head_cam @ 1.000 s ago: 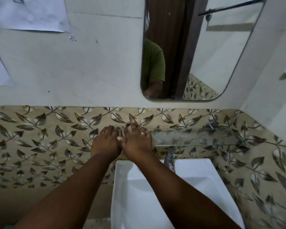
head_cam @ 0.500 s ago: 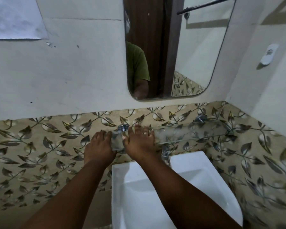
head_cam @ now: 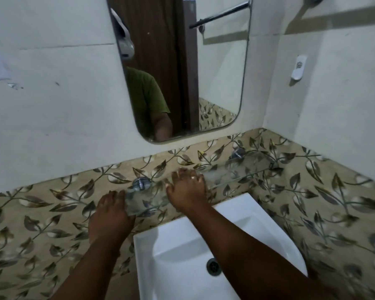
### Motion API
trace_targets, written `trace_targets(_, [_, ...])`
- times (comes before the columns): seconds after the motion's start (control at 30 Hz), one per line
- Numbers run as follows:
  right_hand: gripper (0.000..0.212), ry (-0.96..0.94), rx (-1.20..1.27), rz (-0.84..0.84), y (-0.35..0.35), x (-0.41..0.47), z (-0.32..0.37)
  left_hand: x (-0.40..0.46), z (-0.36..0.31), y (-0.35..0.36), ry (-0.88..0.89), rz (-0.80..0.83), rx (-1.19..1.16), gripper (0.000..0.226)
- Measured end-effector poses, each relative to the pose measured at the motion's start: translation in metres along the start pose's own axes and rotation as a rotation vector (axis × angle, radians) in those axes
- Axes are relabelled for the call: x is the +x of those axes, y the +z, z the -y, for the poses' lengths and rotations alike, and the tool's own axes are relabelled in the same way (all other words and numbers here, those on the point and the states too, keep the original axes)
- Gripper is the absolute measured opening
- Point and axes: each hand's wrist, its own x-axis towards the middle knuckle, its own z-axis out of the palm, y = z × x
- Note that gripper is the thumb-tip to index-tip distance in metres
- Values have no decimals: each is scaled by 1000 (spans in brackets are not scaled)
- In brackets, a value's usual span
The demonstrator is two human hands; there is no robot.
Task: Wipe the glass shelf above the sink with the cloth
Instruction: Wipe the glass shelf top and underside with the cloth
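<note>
The clear glass shelf (head_cam: 236, 172) runs along the leaf-patterned tiles above the white sink (head_cam: 182, 245), held by two chrome brackets (head_cam: 140, 182). My left hand (head_cam: 110, 213) is at the shelf's left end, fingers over the edge and thumb by the front corner. My right hand (head_cam: 186, 189) lies palm down on the shelf a little right of the left bracket, fingers spread, a ring on one finger. No cloth shows in either hand; anything under the right palm is hidden.
A mirror (head_cam: 221, 72) hangs on the white wall just above the shelf. The side wall meets the shelf's right end and carries a small white holder (head_cam: 298, 68). The sink's drain (head_cam: 213, 266) shows beside my right forearm.
My right hand has slid right along the shelf, away from my left hand, which stays at the left end. The view has swung, showing more of the sink and right wall.
</note>
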Motion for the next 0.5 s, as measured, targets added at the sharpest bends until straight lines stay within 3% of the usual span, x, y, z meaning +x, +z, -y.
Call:
trace_targets(0.23, [63,-236,-40,-34,6,-30,-26,-1,-2,1,22,14,33,72])
trace_targets(0.37, [67,-74,-15,35,-4,-22,-54,-1,-3,-1,34,18,48,72])
trace_targets(0.5, [67,12,-5,48,-8,-3,-30,-3,-1,2,43,34,44,74])
